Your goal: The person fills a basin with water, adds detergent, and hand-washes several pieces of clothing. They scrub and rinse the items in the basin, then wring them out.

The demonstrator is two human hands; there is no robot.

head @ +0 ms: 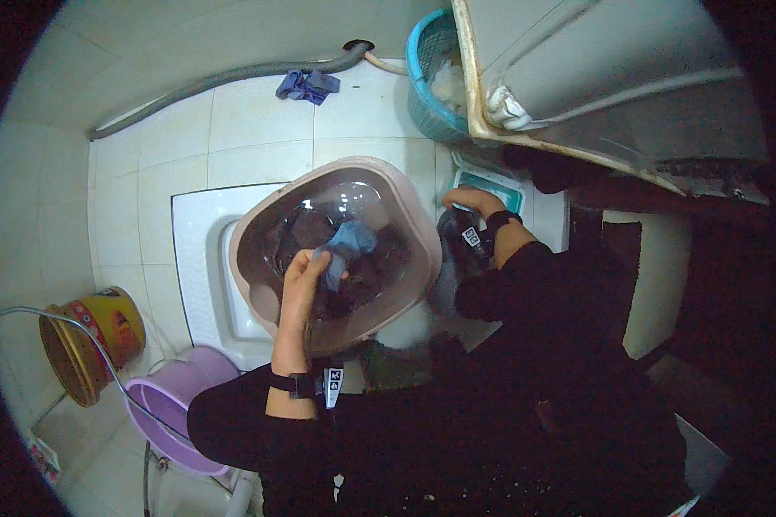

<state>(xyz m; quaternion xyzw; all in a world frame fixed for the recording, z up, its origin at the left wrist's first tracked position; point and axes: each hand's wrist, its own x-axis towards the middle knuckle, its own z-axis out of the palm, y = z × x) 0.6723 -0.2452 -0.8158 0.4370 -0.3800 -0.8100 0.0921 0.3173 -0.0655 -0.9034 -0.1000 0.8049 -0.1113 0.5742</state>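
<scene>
A pinkish-beige plastic basin (388, 169) holds water and dark cloth. Over it, my left hand (307, 265) grips a wet blue cloth (352, 238), part of which hangs towards the water. To the basin's right, my right hand (475, 199) reaches to a small container with a teal inside (511, 194); its fingertips are partly hidden, and whether they hold anything is unclear. A dark item lies just below that hand. Both wrists wear black straps with printed tags.
A squat toilet pan (200, 258) lies under the basin's left side. Around stand a blue basket (420, 97), a purple bucket (200, 368) and a yellow bucket (113, 323). A crumpled purple-blue cloth (307, 87) lies near a grey hose (233, 77). A white panel edge (475, 77) juts in upper right.
</scene>
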